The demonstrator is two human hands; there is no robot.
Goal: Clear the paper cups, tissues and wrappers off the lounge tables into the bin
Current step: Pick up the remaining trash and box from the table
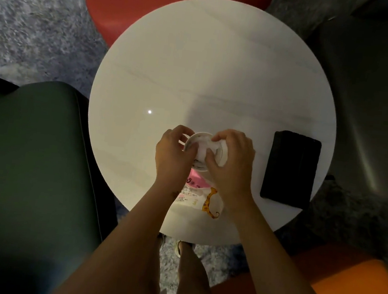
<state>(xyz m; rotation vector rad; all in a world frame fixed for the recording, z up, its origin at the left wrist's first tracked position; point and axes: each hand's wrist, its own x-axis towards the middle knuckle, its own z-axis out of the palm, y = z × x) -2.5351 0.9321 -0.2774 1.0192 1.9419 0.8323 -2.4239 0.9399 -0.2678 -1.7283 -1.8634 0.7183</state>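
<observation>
Packing the crumpled white tissue into the white paper cup looks like your way of turning two bits of litter into one load. Your left hand curls round the cup's side from 9 o'clock to steady it. Your right hand comes in from 3 o'clock, its bent fingers and thumb pinching the tissue at the cup's mouth. Whether a second cup is nested there, you cannot tell from this angle. The cup sits on the round white marble-look table, toward 6 o'clock from its centre. The pink-and-white printed plastic wrapper lies flat under your wrists, closer to the 6 o'clock edge, so it is probably next to go in. The flat black rectangular case at 4 o'clock seems to be someone's belonging, not rubbish, so leave it. No bin is in view, so carrying everything in one cup should save you a trip.
</observation>
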